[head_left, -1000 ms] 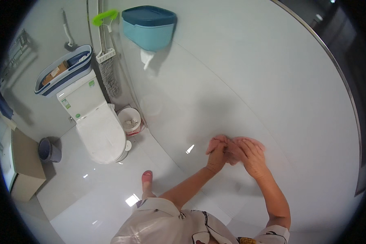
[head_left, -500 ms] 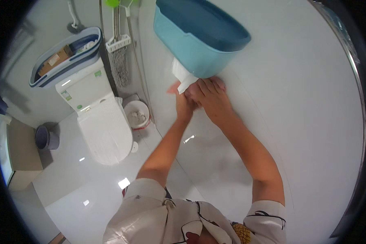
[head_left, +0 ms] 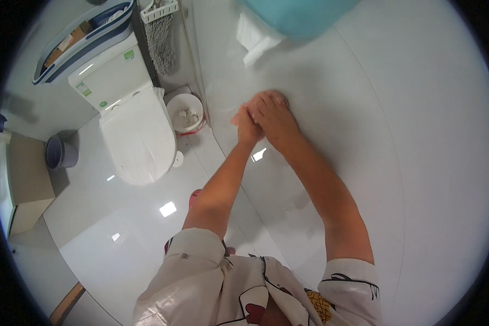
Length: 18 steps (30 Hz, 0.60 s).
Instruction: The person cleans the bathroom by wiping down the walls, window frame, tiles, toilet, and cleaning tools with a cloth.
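Observation:
My left hand and my right hand are closed together in front of the pale wall. The right lies over the left, its fingers curled down. Pinkish patches show beyond the right fingers and beside the left hand; blur keeps me from telling whether they are cloth or the left hand's own fingers. What lies between the palms is hidden. Above them, at the top edge, is a light blue container, partly out of view. White tissue hangs from its underside, apart from my hands.
A white toilet stands to the left, with a blue-grey basket holding a box on its tank. Beside it are a white bin and a grey mop. A grey bin stands farther left on the glossy floor.
The view has tipped downward, so the blue container and basket sit higher and partly leave the picture. My joined hands are now clear of the hanging tissue, below it.

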### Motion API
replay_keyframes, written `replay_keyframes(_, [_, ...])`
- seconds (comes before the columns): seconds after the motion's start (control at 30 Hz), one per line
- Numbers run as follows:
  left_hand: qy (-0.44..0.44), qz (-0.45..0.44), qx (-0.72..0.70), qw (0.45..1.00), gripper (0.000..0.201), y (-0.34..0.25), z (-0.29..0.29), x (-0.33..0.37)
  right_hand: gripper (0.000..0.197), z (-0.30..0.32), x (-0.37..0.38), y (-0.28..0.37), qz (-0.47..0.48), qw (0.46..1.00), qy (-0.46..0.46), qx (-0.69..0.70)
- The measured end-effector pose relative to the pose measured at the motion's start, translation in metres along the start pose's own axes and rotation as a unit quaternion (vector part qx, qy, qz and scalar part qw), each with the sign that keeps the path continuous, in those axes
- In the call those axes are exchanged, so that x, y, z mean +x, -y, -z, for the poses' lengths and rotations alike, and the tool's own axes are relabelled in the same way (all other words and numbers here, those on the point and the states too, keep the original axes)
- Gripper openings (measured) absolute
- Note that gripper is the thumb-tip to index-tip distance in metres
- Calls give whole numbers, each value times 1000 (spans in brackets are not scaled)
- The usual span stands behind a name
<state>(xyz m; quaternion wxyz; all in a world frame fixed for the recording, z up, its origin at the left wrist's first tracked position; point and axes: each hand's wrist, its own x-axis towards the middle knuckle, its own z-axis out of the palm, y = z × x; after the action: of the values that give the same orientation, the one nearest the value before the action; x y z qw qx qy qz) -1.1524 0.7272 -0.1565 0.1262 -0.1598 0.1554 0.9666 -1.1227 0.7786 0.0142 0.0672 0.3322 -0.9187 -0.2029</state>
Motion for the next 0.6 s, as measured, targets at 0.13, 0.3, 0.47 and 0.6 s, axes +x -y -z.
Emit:
replay_keyframes(0.13, [-15, 5, 199, 980, 34, 88, 11, -87, 42, -26, -115, 16, -44, 988, 95, 112])
replay_keyframes(0.3, [4, -83, 405, 911, 39, 143, 100, -141, 44, -16, -181, 70, 13, 999, 27, 41])
replay_keyframes(0.47, [33, 82, 541, 836, 37, 192, 14, -263, 36, -9, -323, 76, -28, 997, 69, 20])
replay_keyframes(0.6, [95, 13, 579, 810, 21, 292, 80, -297, 32, 8, -391, 96, -54, 991, 116, -42])
